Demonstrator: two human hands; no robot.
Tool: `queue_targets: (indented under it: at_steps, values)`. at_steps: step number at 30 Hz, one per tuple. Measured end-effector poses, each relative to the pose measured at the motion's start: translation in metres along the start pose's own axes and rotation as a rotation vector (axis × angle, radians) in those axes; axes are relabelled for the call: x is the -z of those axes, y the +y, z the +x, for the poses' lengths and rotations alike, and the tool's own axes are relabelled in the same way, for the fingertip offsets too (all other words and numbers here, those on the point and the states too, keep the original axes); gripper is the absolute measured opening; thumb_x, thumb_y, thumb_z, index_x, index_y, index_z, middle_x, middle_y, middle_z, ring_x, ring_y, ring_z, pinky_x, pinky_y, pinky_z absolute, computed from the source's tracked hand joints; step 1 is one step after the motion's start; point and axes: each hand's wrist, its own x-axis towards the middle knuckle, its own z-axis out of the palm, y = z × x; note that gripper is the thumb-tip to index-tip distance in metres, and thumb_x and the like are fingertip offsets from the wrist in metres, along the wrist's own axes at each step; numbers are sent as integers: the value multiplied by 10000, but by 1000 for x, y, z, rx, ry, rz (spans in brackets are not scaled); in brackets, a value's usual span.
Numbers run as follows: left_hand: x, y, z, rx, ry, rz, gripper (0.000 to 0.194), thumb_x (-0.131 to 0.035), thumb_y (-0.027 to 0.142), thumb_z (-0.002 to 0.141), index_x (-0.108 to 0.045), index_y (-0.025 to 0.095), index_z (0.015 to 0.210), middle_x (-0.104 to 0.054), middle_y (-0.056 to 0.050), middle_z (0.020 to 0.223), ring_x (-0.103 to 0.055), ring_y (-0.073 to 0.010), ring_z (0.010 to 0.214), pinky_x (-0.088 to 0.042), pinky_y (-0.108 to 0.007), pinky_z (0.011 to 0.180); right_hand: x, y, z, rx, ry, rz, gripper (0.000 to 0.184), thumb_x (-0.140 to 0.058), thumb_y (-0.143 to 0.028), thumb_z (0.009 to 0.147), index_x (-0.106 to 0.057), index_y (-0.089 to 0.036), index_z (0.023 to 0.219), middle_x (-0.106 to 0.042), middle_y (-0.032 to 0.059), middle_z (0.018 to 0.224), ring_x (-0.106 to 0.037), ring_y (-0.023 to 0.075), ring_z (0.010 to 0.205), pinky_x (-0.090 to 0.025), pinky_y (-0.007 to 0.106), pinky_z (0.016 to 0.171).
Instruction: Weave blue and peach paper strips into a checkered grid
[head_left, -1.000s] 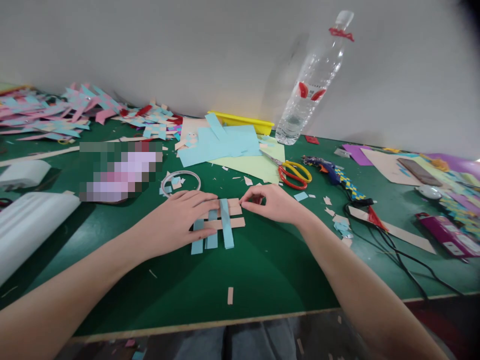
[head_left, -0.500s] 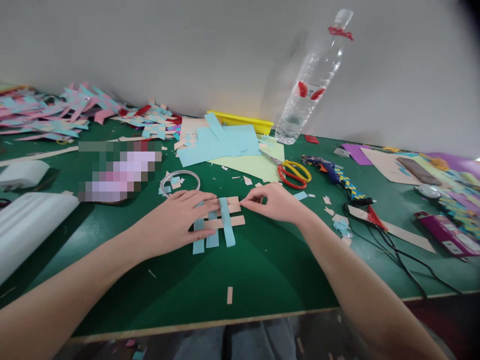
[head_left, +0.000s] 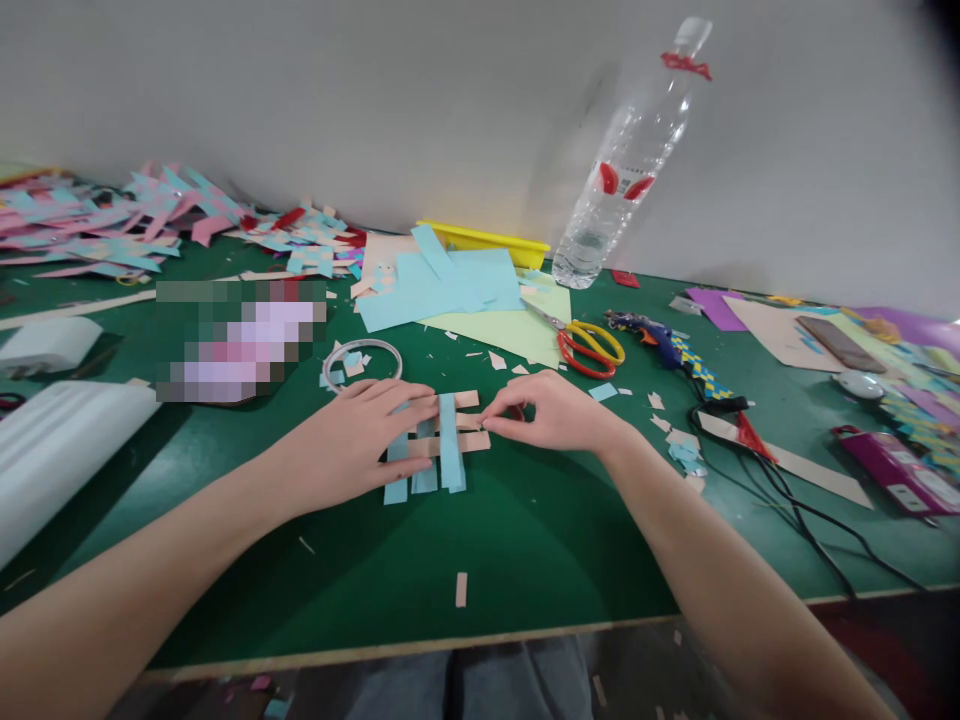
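Blue strips (head_left: 451,460) and peach strips (head_left: 476,440) cross in a small lattice on the green bench (head_left: 337,590). At its three o'clock, the right hand (head_left: 551,410) has its grip pinched on the end of the middle peach strip (head_left: 469,421); from nine o'clock, the left hand (head_left: 352,430) lies over it, grip unclosed, fingers extended. A loose scrap (head_left: 461,590) lies at six o'clock, scissors (head_left: 591,348) at two, blue paper (head_left: 465,285) at twelve, a bottle (head_left: 619,180) toward one.
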Motion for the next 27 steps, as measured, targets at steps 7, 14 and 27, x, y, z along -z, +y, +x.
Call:
queue_targets:
  at_steps: [7,14,27]
  values:
    - [1,0,1,0,-37,24,493,-481,532,962,-547,236,1352,-533,-103,1424,-493,-311,1290,-371,-488,1059,-3,1,1,-7,91,34,182,-612,-350,904,-721,-205,908,-733,30,892,-592,129,699,-447,281,694]
    - [6,5,2,66,-24,-42,562,-436,607,958,-522,264,1396,-508,-95,1458,-479,-335,1312,-367,-521,1076,-10,2,6,48,24,31,132,-662,-297,878,-691,-217,980,-712,35,1034,-608,163,853,-463,292,752]
    - [22,-4,-3,291,-87,-20,575,-626,778,719,-635,238,916,-697,-51,877,-638,-269,763,-444,-372,625,-14,1,8,6,29,57,118,-600,-245,917,-687,-205,986,-703,39,1012,-608,144,805,-470,284,736]
